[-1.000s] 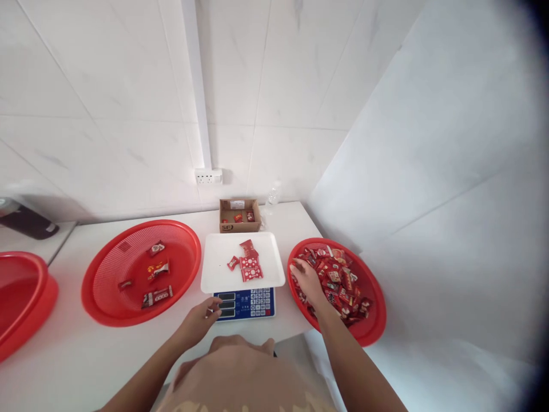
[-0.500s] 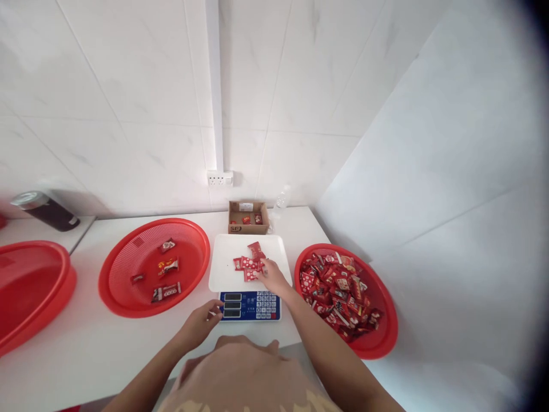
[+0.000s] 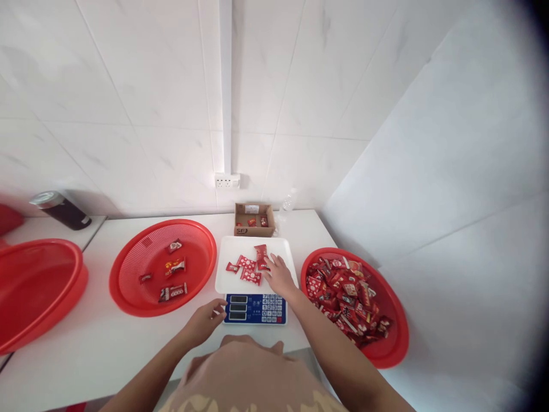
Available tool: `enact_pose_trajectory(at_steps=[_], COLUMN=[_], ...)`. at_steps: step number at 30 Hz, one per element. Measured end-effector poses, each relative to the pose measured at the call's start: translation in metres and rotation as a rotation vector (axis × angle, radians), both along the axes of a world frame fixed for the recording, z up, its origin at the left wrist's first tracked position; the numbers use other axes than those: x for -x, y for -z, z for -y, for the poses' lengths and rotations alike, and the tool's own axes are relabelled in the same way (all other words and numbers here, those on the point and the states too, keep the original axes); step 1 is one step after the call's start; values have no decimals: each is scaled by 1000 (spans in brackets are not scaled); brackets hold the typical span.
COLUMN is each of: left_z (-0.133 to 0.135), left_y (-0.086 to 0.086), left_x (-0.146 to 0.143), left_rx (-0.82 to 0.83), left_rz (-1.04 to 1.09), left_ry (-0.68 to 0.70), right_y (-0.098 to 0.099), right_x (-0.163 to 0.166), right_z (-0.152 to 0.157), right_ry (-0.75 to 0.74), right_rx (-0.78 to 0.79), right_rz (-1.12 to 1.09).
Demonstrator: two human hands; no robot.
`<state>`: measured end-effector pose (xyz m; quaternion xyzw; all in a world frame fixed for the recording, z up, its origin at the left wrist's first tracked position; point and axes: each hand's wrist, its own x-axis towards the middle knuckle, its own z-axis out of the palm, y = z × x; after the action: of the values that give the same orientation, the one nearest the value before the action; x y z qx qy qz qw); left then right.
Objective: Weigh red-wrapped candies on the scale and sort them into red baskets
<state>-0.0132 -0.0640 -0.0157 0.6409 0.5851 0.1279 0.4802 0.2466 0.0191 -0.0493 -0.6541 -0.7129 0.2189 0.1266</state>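
Several red candy packets (image 3: 251,276) lie on the white tray of a digital scale (image 3: 227,283). My right hand (image 3: 279,276) is over the tray's right side, fingers spread, its fingertips at the edge of a darker red packet (image 3: 261,256). A polka-dot packet (image 3: 246,262) and a small red packet (image 3: 233,267) lie to the left of it. My left hand (image 3: 206,321) rests by the left edge of the scale's blue keypad panel (image 3: 255,309), fingers loosely curved and apart, with nothing in them.
A red basket (image 3: 401,343) heaped with wrapped candies stands on the right. Left of the scale, another red basket (image 3: 118,280) holds several packets. Behind the scale are a small cardboard box (image 3: 255,231) and a clear bottle (image 3: 290,199). Farther left are a red basin (image 3: 79,274) and a dark flask (image 3: 66,213).
The packets on the tray, bunched together before, now lie more spread out. My right hand's fingers have opened away from them. The whole view has shifted slightly.
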Motion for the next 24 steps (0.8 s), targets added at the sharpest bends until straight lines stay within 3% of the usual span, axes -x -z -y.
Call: enact_pose_trajectory(at_steps=[8,15,24], left_z=[-2,-1,-10], left_y=[-2,6,6], left_x=[2,13,2], left_rx=[-6,24,25], left_rz=[-4,-30,1], left_ry=[8,-21,3], right_y=[-7,2,6], right_x=[10,-2,-9], right_z=[-16,0,-3], right_ry=[-94,-106,-61], right_rx=[182,105,-52], right_rz=[170,152,76])
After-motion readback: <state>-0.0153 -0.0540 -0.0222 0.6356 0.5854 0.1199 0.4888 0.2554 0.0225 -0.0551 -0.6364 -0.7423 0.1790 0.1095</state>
